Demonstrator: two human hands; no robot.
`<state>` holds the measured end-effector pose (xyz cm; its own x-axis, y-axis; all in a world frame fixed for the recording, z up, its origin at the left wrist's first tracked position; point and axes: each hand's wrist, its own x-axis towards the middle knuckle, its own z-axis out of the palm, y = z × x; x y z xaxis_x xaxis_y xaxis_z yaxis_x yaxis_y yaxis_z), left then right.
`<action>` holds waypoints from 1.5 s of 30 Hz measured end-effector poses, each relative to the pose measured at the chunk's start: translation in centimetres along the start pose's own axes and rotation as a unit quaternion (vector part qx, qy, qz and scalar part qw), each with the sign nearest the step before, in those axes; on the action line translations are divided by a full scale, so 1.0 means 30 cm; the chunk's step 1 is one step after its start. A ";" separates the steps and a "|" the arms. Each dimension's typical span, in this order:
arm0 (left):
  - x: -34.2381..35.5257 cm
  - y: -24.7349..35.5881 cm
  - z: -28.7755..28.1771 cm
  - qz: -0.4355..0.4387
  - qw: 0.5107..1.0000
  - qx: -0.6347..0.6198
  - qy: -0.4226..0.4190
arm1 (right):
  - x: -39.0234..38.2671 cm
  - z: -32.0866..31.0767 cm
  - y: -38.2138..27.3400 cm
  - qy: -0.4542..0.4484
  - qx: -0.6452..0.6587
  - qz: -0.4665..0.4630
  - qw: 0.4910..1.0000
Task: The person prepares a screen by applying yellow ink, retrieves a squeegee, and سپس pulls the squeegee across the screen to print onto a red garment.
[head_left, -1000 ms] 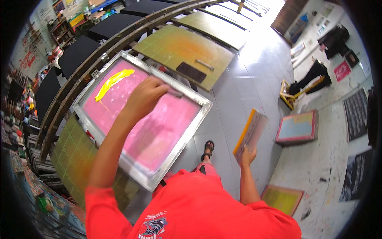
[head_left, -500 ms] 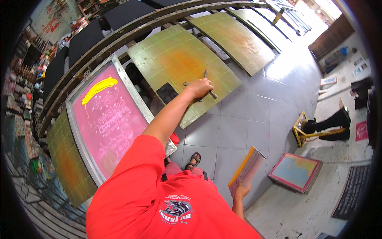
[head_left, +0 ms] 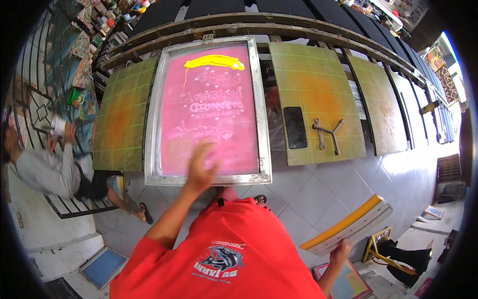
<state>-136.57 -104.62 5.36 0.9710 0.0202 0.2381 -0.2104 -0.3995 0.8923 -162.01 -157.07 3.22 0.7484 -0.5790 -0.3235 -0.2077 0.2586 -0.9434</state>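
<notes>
My left hand (head_left: 201,167), slightly blurred, is open with fingers apart over the near part of a silk-screen frame (head_left: 264,124). Whether it touches the mesh I cannot tell. Metal edges surround the pink mesh (head_left: 214,144), which carries pale reversed lettering. A thick streak of yellow ink (head_left: 216,62) lies across its far end. Low on the right, my right hand (head_left: 341,251) is closed on a squeegee (head_left: 351,224) with a yellow-orange blade, held tilted and away from the screen. An open-end wrench and a T-shaped socket wrench (head_left: 331,132) lie on the board to the right, beside a black phone (head_left: 296,128).
Greenish printing boards (head_left: 119,119) with orange stains flank the screen along a metal rail (head_left: 294,29). At the left, another person (head_left: 50,159) sits holding a white cup-like object (head_left: 58,125). A black cloth hangs on a yellow stand (head_left: 373,246) at the lower right.
My left hand has let go of the wrenches and moved left to the screen. My view has turned left, bringing the seated person into sight. My right hand still holds the squeegee.
</notes>
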 end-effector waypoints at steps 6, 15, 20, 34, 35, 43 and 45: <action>-0.348 -0.291 -0.580 -0.233 0.931 0.149 0.239 | 0.234 0.412 -0.034 -0.157 0.104 -0.033 0.982; -0.307 -0.527 -0.580 -0.310 0.930 -0.014 0.197 | 0.121 0.915 -0.069 -0.209 0.310 0.053 0.926; -0.303 -0.559 -0.575 -0.319 0.923 -0.056 0.209 | 0.088 0.957 -0.049 -0.184 0.337 0.036 0.922; -0.248 -0.519 -0.675 -0.430 0.861 -0.258 0.088 | 0.185 0.990 -0.004 -0.065 0.257 0.029 0.964; -0.242 -0.512 -0.672 -0.433 0.864 -0.240 0.089 | 0.184 0.987 0.000 -0.067 0.252 0.038 0.965; -0.241 -0.514 -0.657 -0.414 0.874 -0.232 0.099 | 0.206 1.047 -0.004 -0.067 0.236 0.075 0.966; -0.240 -0.516 -0.656 -0.405 0.877 -0.237 0.099 | 0.208 1.061 -0.002 -0.060 0.230 0.074 0.969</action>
<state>-142.53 -80.56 -2.61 0.7950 0.2990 -0.5278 0.4705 0.2451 0.8477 -137.27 -136.08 3.60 0.8050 -0.4229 -0.4162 -0.0367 0.6646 -0.7463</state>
